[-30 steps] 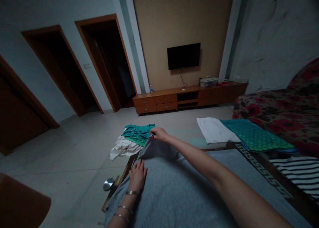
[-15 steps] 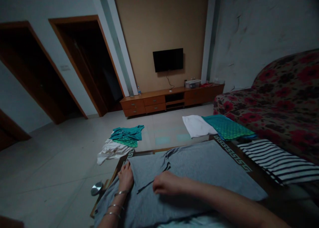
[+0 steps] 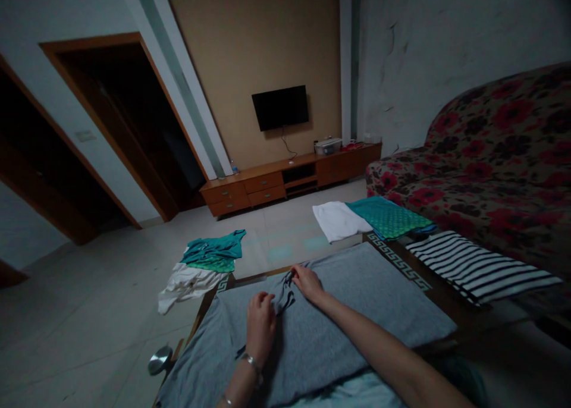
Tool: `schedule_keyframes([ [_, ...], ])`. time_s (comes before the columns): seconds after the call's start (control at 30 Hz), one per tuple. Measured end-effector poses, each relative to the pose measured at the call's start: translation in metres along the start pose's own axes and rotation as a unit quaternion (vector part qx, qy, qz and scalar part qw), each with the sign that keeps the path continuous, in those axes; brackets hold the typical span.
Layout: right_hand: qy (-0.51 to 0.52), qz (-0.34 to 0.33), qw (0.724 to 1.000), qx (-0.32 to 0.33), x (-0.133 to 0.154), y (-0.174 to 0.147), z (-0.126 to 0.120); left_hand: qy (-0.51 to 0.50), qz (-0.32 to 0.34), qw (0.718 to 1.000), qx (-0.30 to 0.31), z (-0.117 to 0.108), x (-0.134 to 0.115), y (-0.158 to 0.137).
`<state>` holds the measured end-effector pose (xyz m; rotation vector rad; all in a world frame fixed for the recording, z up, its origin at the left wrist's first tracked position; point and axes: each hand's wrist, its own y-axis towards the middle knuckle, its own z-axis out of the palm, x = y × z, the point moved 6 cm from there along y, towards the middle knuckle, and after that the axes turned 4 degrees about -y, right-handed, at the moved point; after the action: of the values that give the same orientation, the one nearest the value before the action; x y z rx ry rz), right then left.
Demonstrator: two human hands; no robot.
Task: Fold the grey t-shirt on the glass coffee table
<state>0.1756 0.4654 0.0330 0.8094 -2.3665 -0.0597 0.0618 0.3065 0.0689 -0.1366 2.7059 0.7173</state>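
A grey garment (image 3: 357, 301) lies spread over the low table, with a dark-edged opening (image 3: 288, 298) near the middle of its far part. My right hand (image 3: 307, 282) is closed, fingertips pinching the cloth beside the far end of that opening. Just left of the opening is my left hand (image 3: 261, 319), its fingers loosely bent and apart, with no cloth visibly gripped. The left wrist and forearm cover part of the dark trim. Pale bluish fabric (image 3: 357, 390) shows below the garment's near edge.
Folded white cloth (image 3: 339, 219), green-blue cloth (image 3: 386, 216) and a black-and-white striped garment (image 3: 479, 265) lie along the right side. Rumpled teal (image 3: 214, 250) and white clothes (image 3: 190, 283) lie at the far left. A floral sofa (image 3: 482, 140) stands right; a TV cabinet (image 3: 263, 185) stands beyond.
My left hand has left the garment's left edge and moved right to the dark-edged opening. My right hand has moved away from me to its far end. The view has turned slightly right.
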Motion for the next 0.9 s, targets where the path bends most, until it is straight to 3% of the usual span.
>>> schedule_keyframes([
  [0.1, -0.018, -0.018, 0.999, -0.023, 0.002, 0.003, 0.008, 0.028, 0.026, 0.998, 0.058, 0.033, -0.033, 0.014],
  [0.23, -0.028, 0.006, 0.999, -0.027, -0.007, 0.014, 0.013, 0.064, -0.013, 0.995, 0.073, 0.055, -0.027, 0.033],
  [0.4, -0.024, 0.041, 0.998, -0.031, -0.017, 0.022, 0.017, -0.027, -0.051, 0.998, 0.009, 0.05, -0.003, 0.042],
  [0.53, -0.016, 0.043, 0.998, -0.033, -0.021, 0.023, 0.018, -0.077, -0.036, 0.996, -0.029, 0.04, -0.003, 0.044],
  [0.6, -0.012, 0.04, 0.999, -0.033, -0.021, 0.022, 0.017, -0.081, 0.001, 0.997, -0.005, 0.043, -0.014, 0.042],
  [0.73, -0.005, 0.035, 0.999, -0.032, -0.022, 0.022, 0.014, -0.077, 0.078, 0.987, 0.119, 0.062, -0.038, 0.03],
  [0.8, -0.001, 0.034, 0.999, -0.032, -0.023, 0.022, 0.014, -0.081, 0.045, 0.99, 0.108, 0.061, -0.038, 0.028],
  [0.9, 0.004, 0.034, 0.999, -0.03, -0.024, 0.022, 0.014, -0.071, -0.032, 0.996, 0.032, 0.052, -0.029, 0.034],
])
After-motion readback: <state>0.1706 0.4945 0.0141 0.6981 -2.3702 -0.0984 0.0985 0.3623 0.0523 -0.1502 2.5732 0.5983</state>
